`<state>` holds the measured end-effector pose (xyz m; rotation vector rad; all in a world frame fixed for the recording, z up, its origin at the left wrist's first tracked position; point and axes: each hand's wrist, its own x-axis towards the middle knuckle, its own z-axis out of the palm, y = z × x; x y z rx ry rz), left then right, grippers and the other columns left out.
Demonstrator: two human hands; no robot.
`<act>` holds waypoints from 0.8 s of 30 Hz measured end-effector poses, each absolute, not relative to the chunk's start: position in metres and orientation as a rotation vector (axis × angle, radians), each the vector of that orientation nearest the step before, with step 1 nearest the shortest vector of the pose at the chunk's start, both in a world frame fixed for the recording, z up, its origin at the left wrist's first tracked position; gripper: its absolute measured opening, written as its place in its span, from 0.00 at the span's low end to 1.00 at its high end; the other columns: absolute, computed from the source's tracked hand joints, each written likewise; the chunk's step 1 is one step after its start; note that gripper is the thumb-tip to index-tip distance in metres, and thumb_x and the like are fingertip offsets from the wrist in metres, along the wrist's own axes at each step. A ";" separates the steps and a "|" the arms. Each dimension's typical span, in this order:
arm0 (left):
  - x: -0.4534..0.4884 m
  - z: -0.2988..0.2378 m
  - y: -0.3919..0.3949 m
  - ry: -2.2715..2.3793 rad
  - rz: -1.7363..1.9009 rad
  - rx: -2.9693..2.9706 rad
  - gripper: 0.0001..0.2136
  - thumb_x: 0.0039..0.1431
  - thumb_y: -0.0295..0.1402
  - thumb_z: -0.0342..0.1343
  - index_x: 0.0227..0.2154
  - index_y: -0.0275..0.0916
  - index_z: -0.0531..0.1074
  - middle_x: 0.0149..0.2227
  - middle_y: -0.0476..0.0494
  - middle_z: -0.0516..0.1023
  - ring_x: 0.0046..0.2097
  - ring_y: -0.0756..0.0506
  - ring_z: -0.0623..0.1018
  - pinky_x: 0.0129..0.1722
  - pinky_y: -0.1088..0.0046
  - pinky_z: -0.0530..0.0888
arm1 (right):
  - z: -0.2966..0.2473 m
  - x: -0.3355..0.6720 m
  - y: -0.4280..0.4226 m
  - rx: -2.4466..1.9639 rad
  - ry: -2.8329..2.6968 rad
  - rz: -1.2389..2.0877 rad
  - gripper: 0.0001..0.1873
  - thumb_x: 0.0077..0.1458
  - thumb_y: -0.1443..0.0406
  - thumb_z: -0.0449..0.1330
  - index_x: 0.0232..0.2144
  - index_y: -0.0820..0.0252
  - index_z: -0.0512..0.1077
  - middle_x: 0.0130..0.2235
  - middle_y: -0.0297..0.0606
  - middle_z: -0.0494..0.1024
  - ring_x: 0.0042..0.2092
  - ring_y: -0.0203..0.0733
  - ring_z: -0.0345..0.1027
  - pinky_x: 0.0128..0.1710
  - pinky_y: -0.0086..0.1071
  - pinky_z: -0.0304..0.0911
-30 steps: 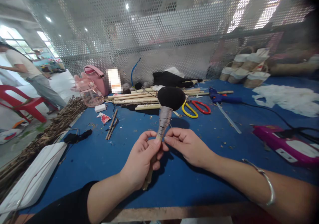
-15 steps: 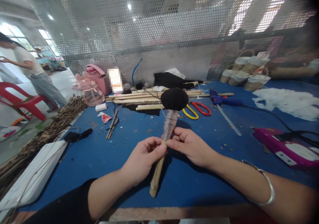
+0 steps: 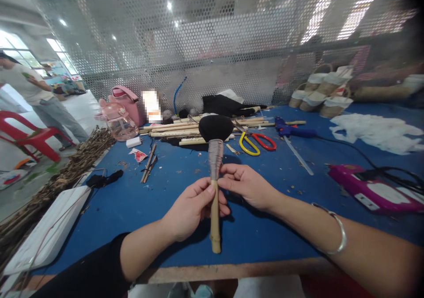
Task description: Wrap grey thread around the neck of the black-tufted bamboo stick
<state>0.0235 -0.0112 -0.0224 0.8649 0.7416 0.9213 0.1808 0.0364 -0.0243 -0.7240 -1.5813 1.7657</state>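
A mallet-like stick stands almost upright in front of me, with a round black cloth head (image 3: 216,128) on top. Grey thread (image 3: 215,154) is wound tightly round its neck, and below that shows a bare bamboo handle (image 3: 215,220). My left hand (image 3: 192,207) is closed round the handle just under the winding, thumb in front and fingers behind. My right hand (image 3: 248,185) is closed too, thumb and fingertips against the stick's right side at the lower end of the thread. Whether a loose thread end lies between those fingertips is too small to tell.
Scissors with yellow and red handles (image 3: 250,144), a blue glue gun (image 3: 291,130) and bamboo sticks (image 3: 175,130) lie behind. A purple power strip (image 3: 371,192) is at right, a white box (image 3: 49,229) at left. A pink bottle (image 3: 119,123) stands at back left. Another person stands far left.
The stick has swung from leaning right to nearly upright, its black head moving left. My left fingers now show behind the handle; my right hand stays at the end of the winding.
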 end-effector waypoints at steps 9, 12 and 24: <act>0.019 -0.017 -0.002 0.853 1.027 0.776 0.08 0.56 0.38 0.45 0.28 0.39 0.57 0.18 0.56 0.59 0.16 0.57 0.54 0.14 0.84 0.50 | -0.012 0.158 0.041 -0.780 -1.552 1.695 0.21 0.45 0.58 0.63 0.39 0.66 0.66 0.17 0.22 0.61 0.17 0.24 0.47 0.19 0.23 0.46; 0.014 -0.018 -0.007 0.857 1.008 0.769 0.09 0.56 0.40 0.46 0.29 0.40 0.58 0.18 0.57 0.58 0.15 0.58 0.52 0.14 0.85 0.50 | -0.015 0.155 0.036 -0.744 -1.537 1.690 0.20 0.46 0.58 0.63 0.39 0.65 0.67 0.23 0.28 0.68 0.21 0.26 0.55 0.24 0.24 0.53; 0.020 -0.015 -0.014 0.800 0.984 0.770 0.10 0.56 0.39 0.51 0.32 0.40 0.58 0.20 0.56 0.63 0.16 0.59 0.53 0.13 0.86 0.50 | -0.025 0.165 0.030 -0.791 -1.611 1.620 0.23 0.49 0.55 0.60 0.44 0.64 0.67 0.26 0.34 0.72 0.26 0.33 0.64 0.29 0.28 0.59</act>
